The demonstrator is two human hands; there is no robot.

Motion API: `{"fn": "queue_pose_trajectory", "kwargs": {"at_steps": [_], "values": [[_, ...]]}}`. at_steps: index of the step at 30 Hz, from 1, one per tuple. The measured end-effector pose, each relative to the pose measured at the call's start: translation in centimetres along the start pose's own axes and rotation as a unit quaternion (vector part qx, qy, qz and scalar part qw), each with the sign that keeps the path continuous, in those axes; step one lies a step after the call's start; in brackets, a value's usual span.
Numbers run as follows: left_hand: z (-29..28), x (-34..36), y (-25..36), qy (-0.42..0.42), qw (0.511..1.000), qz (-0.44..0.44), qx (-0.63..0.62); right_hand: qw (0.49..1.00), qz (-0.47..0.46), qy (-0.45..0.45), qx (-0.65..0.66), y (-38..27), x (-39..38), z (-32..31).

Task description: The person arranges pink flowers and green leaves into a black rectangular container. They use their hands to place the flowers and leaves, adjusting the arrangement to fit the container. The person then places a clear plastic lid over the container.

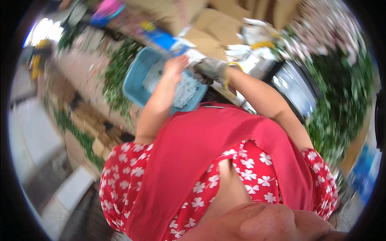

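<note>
My left hand [175, 68] is bare and reaches over the far rim of a blue plastic tub [131, 82]. Its fingers point away from me, smeared by motion, beside a blue and white item [177, 46] that I cannot make out. A grey work glove with a yellow cuff covers my right hand [211, 71]. This hand is just right of the left one, by the tub's far right corner, with fingers that look bent. Whether it grips anything is too blurred to see. Inside the tub shows a pale, speckled surface.
Cut green leaves [116, 76] lie left of the tub. Brown cardboard [209, 34] stands ahead. To the right are a black-rimmed container with shiny clear plastic [293, 86] and a large bunch of pale pink flowers [321, 30] with long green foliage [341, 96].
</note>
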State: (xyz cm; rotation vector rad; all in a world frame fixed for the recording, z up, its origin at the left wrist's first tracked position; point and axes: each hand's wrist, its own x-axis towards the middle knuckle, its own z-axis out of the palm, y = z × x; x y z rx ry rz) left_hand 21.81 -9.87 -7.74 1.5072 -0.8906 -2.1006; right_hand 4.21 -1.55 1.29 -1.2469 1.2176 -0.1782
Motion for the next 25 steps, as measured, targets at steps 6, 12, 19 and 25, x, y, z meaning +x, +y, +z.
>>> {"fn": "queue_pose_trajectory", "kwargs": {"at_steps": [6, 12, 19, 25], "values": [[15.8, -9.7, 3.8, -0.213, 0.856, 0.38, 0.278, 0.941, 0.082, 0.313, -0.104, 0.0, -21.6, -2.4], [33.7, -8.3, -0.4, -0.165, 0.546, 0.612, 0.548, 0.907, 0.089, 0.41, 0.025, 13.6, -31.7, -3.0], [32.8, -2.4, 0.0, -0.363, 0.879, 0.142, 0.275, 0.856, 0.31, 0.256, -0.325, 6.2, -38.5, -3.5], [37.6, -4.0, -0.4, -0.381, 0.885, 0.017, 0.268, 0.78, -0.143, 0.525, -0.31, 10.8, -31.3, -3.2]]}}
